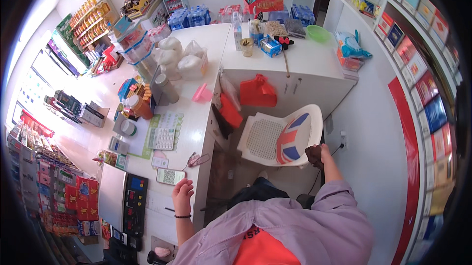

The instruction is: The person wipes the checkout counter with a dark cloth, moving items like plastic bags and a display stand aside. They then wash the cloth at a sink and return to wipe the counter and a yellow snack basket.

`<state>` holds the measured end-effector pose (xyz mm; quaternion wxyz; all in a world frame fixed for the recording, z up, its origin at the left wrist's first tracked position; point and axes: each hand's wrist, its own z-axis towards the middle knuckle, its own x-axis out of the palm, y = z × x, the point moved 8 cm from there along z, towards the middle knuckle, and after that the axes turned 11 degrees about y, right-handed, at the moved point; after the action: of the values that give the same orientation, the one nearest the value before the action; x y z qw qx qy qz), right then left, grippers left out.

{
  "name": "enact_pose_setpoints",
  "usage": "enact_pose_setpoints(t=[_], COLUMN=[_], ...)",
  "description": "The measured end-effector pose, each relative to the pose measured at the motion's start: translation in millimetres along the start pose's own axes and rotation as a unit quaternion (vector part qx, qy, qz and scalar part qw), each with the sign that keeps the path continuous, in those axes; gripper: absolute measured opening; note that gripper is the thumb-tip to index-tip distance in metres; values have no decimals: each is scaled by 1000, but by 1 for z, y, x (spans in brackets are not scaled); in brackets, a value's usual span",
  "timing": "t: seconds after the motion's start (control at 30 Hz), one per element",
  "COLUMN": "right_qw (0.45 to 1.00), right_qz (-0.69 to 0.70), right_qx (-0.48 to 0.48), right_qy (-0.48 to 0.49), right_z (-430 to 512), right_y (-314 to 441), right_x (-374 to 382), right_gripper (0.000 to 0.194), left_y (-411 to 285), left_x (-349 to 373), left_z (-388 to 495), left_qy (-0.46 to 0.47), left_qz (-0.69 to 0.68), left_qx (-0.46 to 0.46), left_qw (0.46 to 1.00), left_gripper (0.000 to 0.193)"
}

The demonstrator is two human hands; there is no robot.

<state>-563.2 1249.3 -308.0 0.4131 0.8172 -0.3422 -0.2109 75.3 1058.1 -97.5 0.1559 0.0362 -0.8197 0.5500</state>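
Observation:
My left hand (183, 192) hovers over the counter's edge, fingers loosely curled and apart, holding nothing; a dark bead bracelet is on the wrist. Just above its fingertips lies a phone (171, 176) showing a printed-style code, with eyeglasses (198, 159) near it. A calculator (163, 138) rests further up the counter. My right hand (324, 153) is closed on a dark brown cloth (314, 155), beside the backrest of a white plastic chair (262, 136). The chair's backrest bears a red, white and blue pattern.
A weighing scale (125, 202) stands at the lower left of the white counter (191, 117). A steel thermos (166, 88) and bagged goods (190, 62) stand beyond. Red bags (258, 91) hang under the rear counter. Shelves of boxed packs (427, 82) line the right wall, above a plugged socket (343, 139).

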Motion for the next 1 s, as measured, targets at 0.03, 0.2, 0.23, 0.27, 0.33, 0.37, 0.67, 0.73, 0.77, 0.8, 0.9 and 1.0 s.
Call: enact_pose_setpoints(t=[0.03,0.2,0.23,0.27,0.33,0.37,0.67,0.73,0.77,0.8,0.9,1.0], right_qw=[999,987,977,979,951,943,928,920,908,908,891,867], right_qz=[6,-93,-153,-172,-299,-325,-333,-346,-364,-355,-378,-386], right_qx=[20,106,145,110,66,51,28,7,17,37,65,152], right_qy=[35,77,45,20,-42,-46,-165,-185,-204,-220,-244,-277], right_z=[16,69,72,76,77,76,66,63,62,61,53,47], right_y=[4,6,2,7,19,23,18,12,10,7,6,-2], right_x=[3,2,-7,-12,-22,-24,-129,-161,-177,-194,-235,-266], right_gripper=[41,22,25,27,36,35,39,39,40,39,39,37], left_y=[-1,-7,-10,-9,-12,-16,-29,-28,-28,-27,-27,-27], left_x=[4,44,56,67,86,97,163,174,180,186,200,213], left_z=[6,49,60,71,92,104,163,173,181,188,210,233], left_qy=[-16,-46,-21,-12,-7,11,60,72,83,87,105,122], left_qz=[-10,-2,-2,-1,11,-1,51,52,52,51,50,54], left_qx=[-2,-35,-28,-36,-45,-40,-68,-75,-73,-74,-73,-80], left_qw=[1000,998,999,999,999,999,995,993,993,992,991,988], left_gripper=[24,23,24,24,24,25,27,26,26,26,25,24])
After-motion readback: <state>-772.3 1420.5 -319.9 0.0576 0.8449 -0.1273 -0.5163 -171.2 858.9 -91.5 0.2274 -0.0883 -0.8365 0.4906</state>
